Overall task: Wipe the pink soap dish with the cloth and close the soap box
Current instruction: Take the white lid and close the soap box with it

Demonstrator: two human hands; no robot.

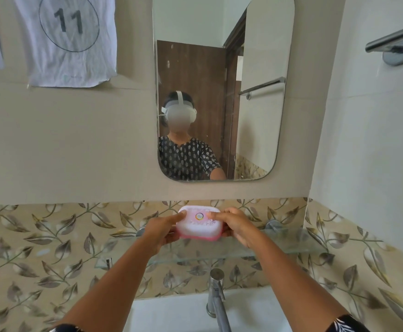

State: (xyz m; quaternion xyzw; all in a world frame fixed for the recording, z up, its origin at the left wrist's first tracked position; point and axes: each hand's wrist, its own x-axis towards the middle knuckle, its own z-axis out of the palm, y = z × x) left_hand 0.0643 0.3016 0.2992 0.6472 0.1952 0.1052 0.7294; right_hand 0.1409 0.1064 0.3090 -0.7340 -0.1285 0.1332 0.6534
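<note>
The rounded rectangular pink soap box with a white lid point(198, 223) is sitting closed over the middle of the clear glass wall shelf point(291, 243), its long axis running left to right along the shelf and its lid facing up. The left hand point(161, 232) is gripping its left end, thumb lying on the lid, fingers curling underneath. The right hand point(237, 227) is gripping the right end likewise, thumb pressing the lid.

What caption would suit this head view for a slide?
Both hands, left hand and right hand, hold the closed pink soap box over the glass shelf below the mirror.
</note>
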